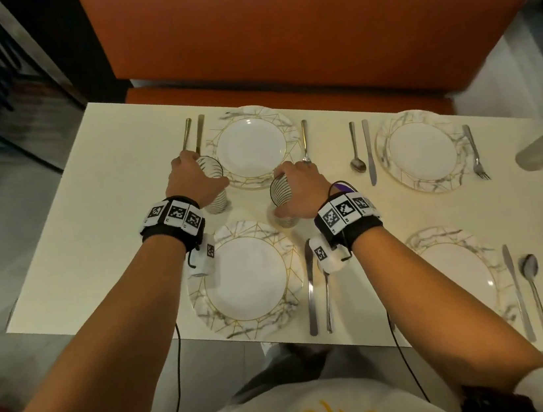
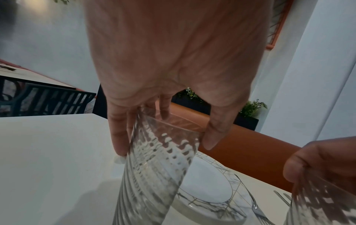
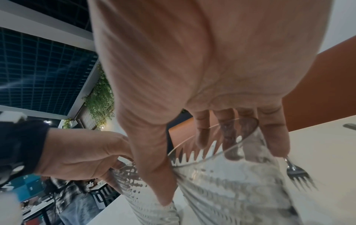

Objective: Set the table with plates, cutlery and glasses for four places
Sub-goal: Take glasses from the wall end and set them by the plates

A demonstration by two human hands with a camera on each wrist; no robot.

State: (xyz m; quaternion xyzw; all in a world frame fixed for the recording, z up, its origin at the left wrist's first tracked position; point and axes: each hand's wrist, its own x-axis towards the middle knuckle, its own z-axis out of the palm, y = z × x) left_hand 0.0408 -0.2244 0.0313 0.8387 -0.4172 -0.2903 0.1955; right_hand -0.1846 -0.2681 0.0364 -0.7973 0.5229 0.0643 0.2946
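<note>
My left hand [image 1: 190,178] grips left glass [image 1: 214,187] by rim, my right hand [image 1: 298,185] grips right glass [image 1: 280,201]; both tilted over worktop [image 1: 93,229], between far plate [image 1: 252,146] and near plate [image 1: 245,278].

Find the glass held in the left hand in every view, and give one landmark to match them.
Head: glass left of centre, beside the far-left plate.
Left wrist: glass centre, under the left hand.
Right wrist: glass lower left of centre, behind the right thumb.
Landmark: the fork beside that plate.
</note>
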